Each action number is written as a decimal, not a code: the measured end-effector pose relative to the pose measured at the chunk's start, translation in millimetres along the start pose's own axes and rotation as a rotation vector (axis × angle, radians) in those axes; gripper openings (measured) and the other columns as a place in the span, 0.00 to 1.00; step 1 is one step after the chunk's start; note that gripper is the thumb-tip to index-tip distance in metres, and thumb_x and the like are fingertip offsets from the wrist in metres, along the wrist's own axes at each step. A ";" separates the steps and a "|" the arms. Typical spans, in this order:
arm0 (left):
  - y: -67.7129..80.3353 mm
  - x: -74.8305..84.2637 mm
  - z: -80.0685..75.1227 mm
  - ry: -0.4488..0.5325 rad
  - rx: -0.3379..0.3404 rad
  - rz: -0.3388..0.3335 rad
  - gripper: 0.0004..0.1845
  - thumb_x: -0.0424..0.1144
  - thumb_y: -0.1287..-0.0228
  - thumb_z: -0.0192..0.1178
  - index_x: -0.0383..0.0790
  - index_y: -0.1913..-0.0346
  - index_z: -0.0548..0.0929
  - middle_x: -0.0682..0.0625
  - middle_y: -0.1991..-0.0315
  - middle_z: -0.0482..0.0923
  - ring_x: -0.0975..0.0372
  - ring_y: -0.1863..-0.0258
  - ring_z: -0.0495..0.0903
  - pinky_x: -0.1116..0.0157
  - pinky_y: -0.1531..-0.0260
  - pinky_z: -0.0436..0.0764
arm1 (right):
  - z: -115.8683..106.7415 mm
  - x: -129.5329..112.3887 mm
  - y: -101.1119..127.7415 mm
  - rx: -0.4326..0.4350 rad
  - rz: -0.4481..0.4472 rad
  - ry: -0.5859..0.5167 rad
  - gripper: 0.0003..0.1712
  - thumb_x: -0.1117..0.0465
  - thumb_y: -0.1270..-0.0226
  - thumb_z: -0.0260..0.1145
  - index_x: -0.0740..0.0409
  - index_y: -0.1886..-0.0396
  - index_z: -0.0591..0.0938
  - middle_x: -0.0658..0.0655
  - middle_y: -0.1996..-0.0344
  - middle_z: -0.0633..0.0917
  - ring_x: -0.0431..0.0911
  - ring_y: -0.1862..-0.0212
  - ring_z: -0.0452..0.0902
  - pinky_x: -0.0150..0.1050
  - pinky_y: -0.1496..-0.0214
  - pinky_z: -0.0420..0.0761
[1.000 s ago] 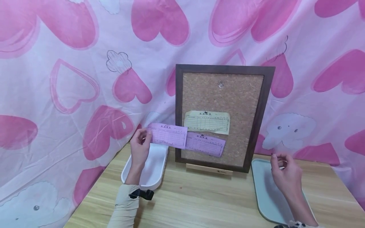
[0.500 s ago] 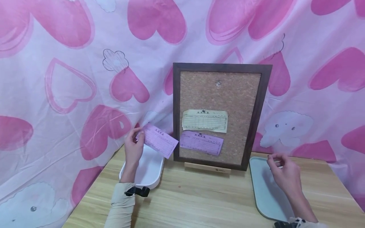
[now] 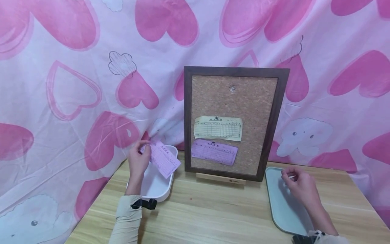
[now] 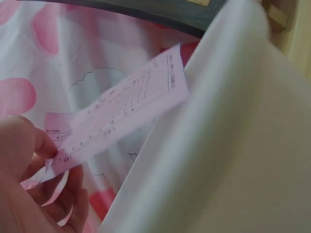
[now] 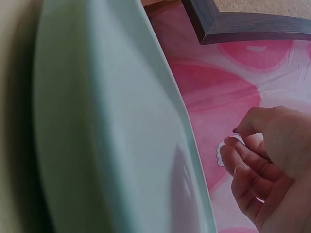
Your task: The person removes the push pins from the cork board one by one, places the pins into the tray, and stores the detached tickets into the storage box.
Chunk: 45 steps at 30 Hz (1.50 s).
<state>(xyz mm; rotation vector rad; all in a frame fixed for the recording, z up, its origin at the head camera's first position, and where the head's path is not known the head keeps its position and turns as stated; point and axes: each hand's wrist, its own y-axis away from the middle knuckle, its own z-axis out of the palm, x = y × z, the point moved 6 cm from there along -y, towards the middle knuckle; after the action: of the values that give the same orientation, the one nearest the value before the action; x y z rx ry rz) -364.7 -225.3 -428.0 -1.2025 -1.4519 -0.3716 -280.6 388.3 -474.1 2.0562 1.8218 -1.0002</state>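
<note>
My left hand pinches a purple printed form slip by one end, between thumb and fingers. The slip slants down to the right over the white plastic tray, its free corner near the tray's right rim. My right hand is above the pale green tray. Between its thumb and forefinger shows a tiny dark pin, mostly hidden by the fingers. The framed corkboard stands between both hands, bearing a pinned yellow form slip and a pinned purple form slip below it.
A small cluster of clear or silvery pins sits high on the corkboard. A wooden stand props the board on the wood-grain table. Behind everything hangs a pink heart-patterned cloth.
The left hand has drawn the purple slip left and down, away from the corkboard's left edge to over the white tray, tilting it. The right hand has shifted slightly left and down.
</note>
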 end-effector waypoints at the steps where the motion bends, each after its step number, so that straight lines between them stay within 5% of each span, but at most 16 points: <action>1: 0.0 -0.3 0.1 -0.024 -0.005 0.003 0.11 0.33 0.27 0.61 0.38 0.49 0.91 0.41 0.52 0.87 0.58 0.62 0.73 0.70 0.65 0.69 | 0.3 0.5 0.1 -0.007 -0.003 0.000 0.12 0.58 0.22 0.68 0.64 0.53 0.86 0.62 0.62 0.92 0.38 0.68 0.80 0.32 0.74 0.79; 6: 0.5 -2.5 1.7 -0.116 -0.059 -0.009 0.11 0.35 0.27 0.60 0.39 0.50 0.90 0.40 0.49 0.89 0.51 0.55 0.77 0.59 0.55 0.71 | 4.0 4.2 0.6 -0.075 -0.005 0.022 0.09 0.61 0.25 0.69 0.63 0.53 0.86 0.59 0.63 0.91 0.42 0.65 0.80 0.32 0.72 0.80; 13: 0.2 -5.1 3.0 -0.204 -0.130 -0.007 0.12 0.34 0.26 0.58 0.37 0.50 0.89 0.36 0.42 0.88 0.41 0.33 0.81 0.41 0.28 0.74 | 10.1 8.8 0.1 -0.195 0.003 0.061 0.07 0.64 0.27 0.70 0.63 0.55 0.87 0.56 0.65 0.88 0.46 0.63 0.80 0.32 0.70 0.79; 24: 3.8 -0.5 12.2 -0.359 -0.273 0.046 0.14 0.31 0.25 0.55 0.37 0.46 0.88 0.35 0.43 0.86 0.41 0.44 0.82 0.41 0.40 0.79 | 10.9 13.0 2.9 -0.209 -0.038 0.178 0.05 0.62 0.29 0.69 0.59 0.60 0.87 0.51 0.69 0.87 0.45 0.65 0.79 0.39 0.64 0.77; 45: 0.1 -5.6 -8.4 -0.457 -0.304 0.076 0.16 0.27 0.25 0.55 0.39 0.43 0.88 0.35 0.41 0.85 0.40 0.44 0.79 0.39 0.42 0.74 | 11.5 18.0 -1.2 -0.254 -0.032 0.224 0.05 0.62 0.29 0.71 0.59 0.59 0.87 0.53 0.68 0.87 0.47 0.64 0.78 0.39 0.65 0.76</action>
<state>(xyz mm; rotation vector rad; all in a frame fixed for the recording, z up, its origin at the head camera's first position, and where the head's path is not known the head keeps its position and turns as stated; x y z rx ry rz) -361.1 -234.4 -430.5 -1.6619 -1.7747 -0.2812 -285.7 396.2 -493.2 2.0543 1.9761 -0.5272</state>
